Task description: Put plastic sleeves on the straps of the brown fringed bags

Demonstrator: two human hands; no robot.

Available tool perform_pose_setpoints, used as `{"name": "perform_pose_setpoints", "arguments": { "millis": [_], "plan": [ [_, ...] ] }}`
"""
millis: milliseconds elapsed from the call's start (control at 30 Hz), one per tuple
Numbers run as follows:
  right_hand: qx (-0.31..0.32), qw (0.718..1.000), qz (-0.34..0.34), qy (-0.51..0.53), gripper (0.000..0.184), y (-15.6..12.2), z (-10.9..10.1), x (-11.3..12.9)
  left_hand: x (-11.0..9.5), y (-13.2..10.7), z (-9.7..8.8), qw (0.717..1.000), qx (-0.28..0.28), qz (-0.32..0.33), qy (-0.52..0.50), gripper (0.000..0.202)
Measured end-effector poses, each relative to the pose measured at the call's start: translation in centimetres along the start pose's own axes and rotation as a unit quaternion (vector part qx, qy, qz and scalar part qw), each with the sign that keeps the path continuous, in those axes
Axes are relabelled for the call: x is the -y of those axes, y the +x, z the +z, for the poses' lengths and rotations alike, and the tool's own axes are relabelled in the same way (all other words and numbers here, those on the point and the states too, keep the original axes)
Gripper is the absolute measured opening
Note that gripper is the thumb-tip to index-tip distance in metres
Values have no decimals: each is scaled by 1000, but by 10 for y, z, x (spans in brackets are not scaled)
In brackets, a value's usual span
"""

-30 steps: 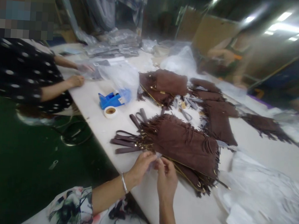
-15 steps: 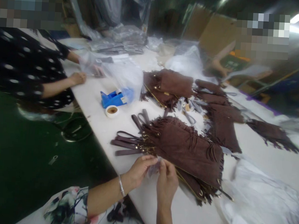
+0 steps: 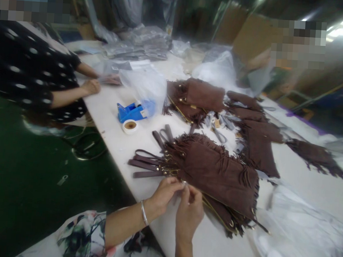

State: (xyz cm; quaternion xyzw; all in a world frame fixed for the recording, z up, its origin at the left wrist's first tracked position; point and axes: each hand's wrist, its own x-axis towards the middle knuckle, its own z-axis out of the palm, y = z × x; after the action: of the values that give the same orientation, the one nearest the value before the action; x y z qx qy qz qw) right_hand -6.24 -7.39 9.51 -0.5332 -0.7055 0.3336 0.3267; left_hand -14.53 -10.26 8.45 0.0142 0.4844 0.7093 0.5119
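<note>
My left hand, with a silver bangle at its wrist, is closed in a pinch. Close beside it my right hand pinches too, and the fingertips nearly meet. Between them is a small clear plastic piece, mostly covered by the fingers. Just beyond the hands lies a stack of brown fringed bags with gold zips. Brown wrist straps with gold clasps stick out from its left side.
A blue tape dispenser and a tape roll sit near the table's left edge. More brown bags lie farther back. Clear plastic bags spread at right. One co-worker's hand is at left; another person stands across the table.
My fingers have drawn closer over the plastic piece, so less of it shows. My right hand has tilted and bent its fingers more. The person across has lifted a plastic sheet.
</note>
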Motion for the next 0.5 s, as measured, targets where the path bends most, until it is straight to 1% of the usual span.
{"name": "perform_pose_setpoints", "arguments": {
  "millis": [100,167,300,367,433,500],
  "plan": [
    [25,999,-22,7,31,-2,0,-5,2,2,-1,1000,-15,0,-2,13],
    [49,997,-51,17,31,0,-3,-9,3,3,-1,1000,-20,-8,-21,11],
    [114,983,-139,29,27,12,-15,-16,4,5,-1,995,-2,-34,-89,9],
    [140,976,-167,23,25,20,-21,-18,5,6,-1,994,11,-49,-101,9],
    [152,973,-174,16,23,27,-25,-20,6,7,-2,993,19,-56,-104,10],
    [156,974,-162,20,23,31,-25,-22,6,7,-3,993,24,-56,-104,10]
  ]
}}
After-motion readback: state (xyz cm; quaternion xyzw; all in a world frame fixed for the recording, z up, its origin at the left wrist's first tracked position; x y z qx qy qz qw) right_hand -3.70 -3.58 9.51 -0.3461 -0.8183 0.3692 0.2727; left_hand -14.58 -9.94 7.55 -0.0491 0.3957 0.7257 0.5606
